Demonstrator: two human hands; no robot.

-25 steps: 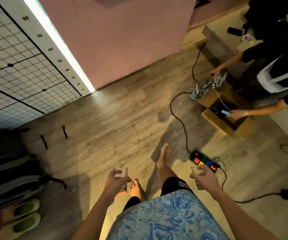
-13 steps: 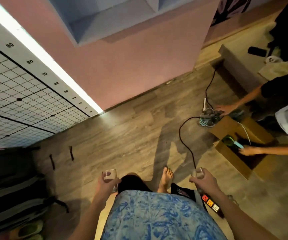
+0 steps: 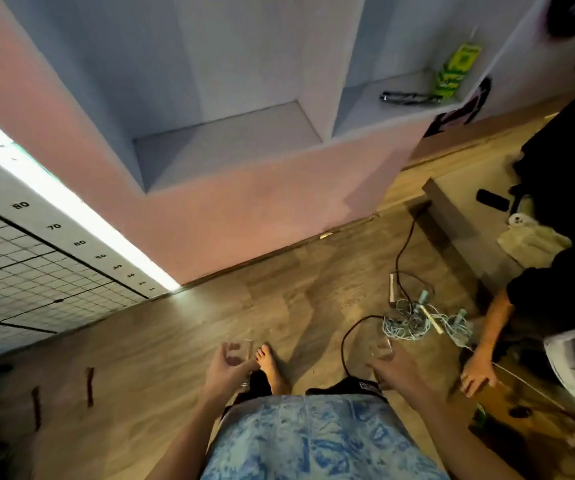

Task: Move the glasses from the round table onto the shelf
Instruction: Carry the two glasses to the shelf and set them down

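Note:
My left hand [image 3: 225, 370] grips a small clear glass [image 3: 239, 351], held upright above the wooden floor. A second clear glass [image 3: 381, 349] sits in my right hand [image 3: 393, 370], mostly hidden by the fingers. Ahead stands the shelf [image 3: 230, 168], a pink unit with pale recessed compartments. Its left compartment holds nothing that I can see. The right compartment holds a dark pair of spectacles [image 3: 405, 97] and a green carton [image 3: 455, 69]. Both hands are well short of the shelf, low in the view.
A black cable [image 3: 402, 251] runs across the floor to a tangle of pale cords [image 3: 417, 322]. Another person's arm [image 3: 487, 337] and dark clothing fill the right side by a cardboard box [image 3: 507, 403]. A gridded panel with a numbered scale [image 3: 37, 265] lies on the left.
The view has tilted up and moved forward, so the shelf compartments now show fully. Both hands still carry their glasses. The power strip has dropped out of sight.

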